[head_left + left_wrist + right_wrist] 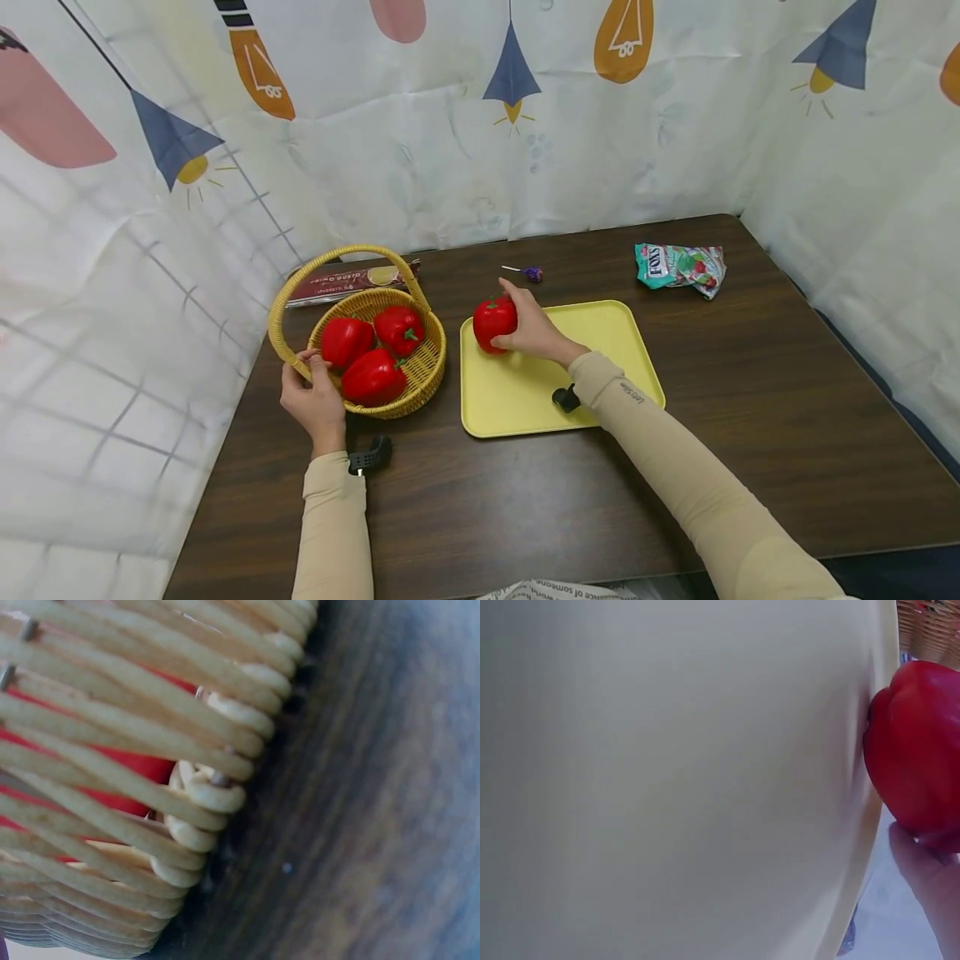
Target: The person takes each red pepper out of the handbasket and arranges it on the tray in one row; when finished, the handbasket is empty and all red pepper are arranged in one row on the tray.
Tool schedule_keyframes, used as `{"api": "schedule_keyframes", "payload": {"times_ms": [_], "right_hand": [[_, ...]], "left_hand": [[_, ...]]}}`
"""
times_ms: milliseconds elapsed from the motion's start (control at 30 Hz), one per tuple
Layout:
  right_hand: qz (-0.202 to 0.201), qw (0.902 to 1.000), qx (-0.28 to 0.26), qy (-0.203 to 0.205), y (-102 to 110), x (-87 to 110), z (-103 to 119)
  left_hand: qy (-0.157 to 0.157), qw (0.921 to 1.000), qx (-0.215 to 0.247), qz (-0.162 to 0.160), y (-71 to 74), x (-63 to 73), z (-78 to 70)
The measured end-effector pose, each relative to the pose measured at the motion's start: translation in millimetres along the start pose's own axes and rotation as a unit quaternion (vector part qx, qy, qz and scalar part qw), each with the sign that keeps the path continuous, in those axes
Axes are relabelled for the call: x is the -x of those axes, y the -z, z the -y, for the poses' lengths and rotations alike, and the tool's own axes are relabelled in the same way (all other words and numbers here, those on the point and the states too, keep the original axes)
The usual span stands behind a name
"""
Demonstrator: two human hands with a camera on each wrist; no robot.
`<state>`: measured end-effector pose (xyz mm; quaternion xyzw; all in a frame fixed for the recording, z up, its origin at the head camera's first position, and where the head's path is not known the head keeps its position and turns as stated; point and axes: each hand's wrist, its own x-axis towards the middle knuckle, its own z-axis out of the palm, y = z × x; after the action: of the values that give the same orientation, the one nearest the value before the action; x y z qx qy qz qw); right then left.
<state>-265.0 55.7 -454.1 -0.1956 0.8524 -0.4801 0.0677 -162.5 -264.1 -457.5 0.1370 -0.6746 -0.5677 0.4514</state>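
Inside one wicker basket, three red peppers

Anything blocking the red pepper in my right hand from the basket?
Nothing loose shows between the red pepper and the basket; just the tray edge, and the handle rising from the basket's right rear rim.

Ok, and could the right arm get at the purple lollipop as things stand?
Probably not straight away: the right grip holds a red pepper. Still, the lollipop lies just beyond it on the table, with nothing visible between, so emptying it would likely leave the way free.
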Motion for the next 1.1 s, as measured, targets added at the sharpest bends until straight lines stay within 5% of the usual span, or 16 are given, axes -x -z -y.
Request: {"api": "schedule_keyframes", "payload": {"times_ms": [400, 1100], "right_hand": [[0.009, 0.9980, 0.019, 0.059, -13, -5.3, 2], [0.033, 0.9972, 0.030, 0.060, -21, -8.2, 10]], "left_hand": [[0.000, 1.0000, 0.001, 0.006, 0.7, 2.7, -10.2], [0.003, 0.9999, -0.001, 0.013, 2.3, 2.9, -10.3]]}}
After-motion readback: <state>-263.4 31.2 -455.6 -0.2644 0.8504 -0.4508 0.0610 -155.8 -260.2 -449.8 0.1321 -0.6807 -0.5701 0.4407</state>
